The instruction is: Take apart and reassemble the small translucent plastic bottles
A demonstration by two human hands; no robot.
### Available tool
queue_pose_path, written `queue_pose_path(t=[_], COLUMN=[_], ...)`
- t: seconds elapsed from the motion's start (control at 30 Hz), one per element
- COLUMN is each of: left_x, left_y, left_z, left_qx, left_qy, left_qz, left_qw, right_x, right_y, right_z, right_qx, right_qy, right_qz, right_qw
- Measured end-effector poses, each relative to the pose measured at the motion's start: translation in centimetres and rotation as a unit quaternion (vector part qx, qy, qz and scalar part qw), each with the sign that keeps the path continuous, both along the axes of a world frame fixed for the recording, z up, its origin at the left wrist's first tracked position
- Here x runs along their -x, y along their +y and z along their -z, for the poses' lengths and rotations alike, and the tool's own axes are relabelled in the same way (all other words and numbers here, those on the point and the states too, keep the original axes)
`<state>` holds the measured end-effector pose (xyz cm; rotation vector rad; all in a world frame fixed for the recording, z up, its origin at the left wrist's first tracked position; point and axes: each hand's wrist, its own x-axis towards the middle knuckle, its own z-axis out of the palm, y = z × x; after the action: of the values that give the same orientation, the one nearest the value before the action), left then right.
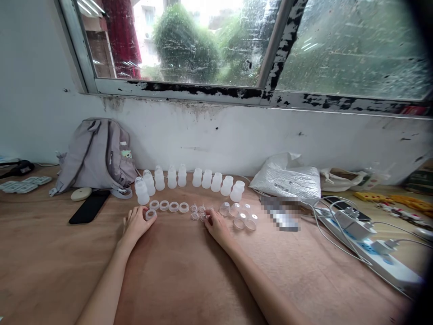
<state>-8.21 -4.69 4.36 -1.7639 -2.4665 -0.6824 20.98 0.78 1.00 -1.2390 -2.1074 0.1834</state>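
Observation:
My left hand point(135, 223) is closed on a translucent white bottle collar ring point(150, 215), with thumb and fingers at its edge. More collar rings point(173, 206) lie in a row just beyond it. My right hand point(218, 225) has its fingertips closed on a small clear bottle nipple point(203, 217), partly hidden by the fingers. Several other clear nipples point(195, 216) rest on the table to its left. Clear dome caps point(239, 223) form a cluster right of that hand. Behind everything, translucent baby bottles point(172, 177) stand upright in a curved line.
A grey backpack point(96, 155) leans on the wall at the left, with a black phone point(89, 207) before it. A silver-white plastic parcel point(287, 180) lies at the back right. A power strip point(372, 250) with plugs and looping cables runs along the right of the wooden table point(176, 280).

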Motion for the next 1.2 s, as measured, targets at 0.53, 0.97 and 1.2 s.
queue_pose_path(t=[0.53, 0.97, 1.2], left_x=[-5.4, -9.9, -10.1], left_y=[2.1, 16.9, 15.8], left_z=[-0.2, -9.2, -8.5], left_qx=[-0.232, -0.128, -0.126], left_qy=[0.033, 0.15, 0.128], left_qz=[0.208, 0.194, 0.209], left_qw=[0.95, 0.961, 0.961], right_x=[-2.5, -2.7, -2.8], right_y=[-2.6, -3.3, -3.4], right_z=[-1.6, -1.6, -1.6], right_qx=[0.035, 0.056, 0.054], right_qy=[0.144, 0.128, 0.142], right_qz=[0.003, -0.022, -0.018], right_qw=[0.989, 0.99, 0.988])
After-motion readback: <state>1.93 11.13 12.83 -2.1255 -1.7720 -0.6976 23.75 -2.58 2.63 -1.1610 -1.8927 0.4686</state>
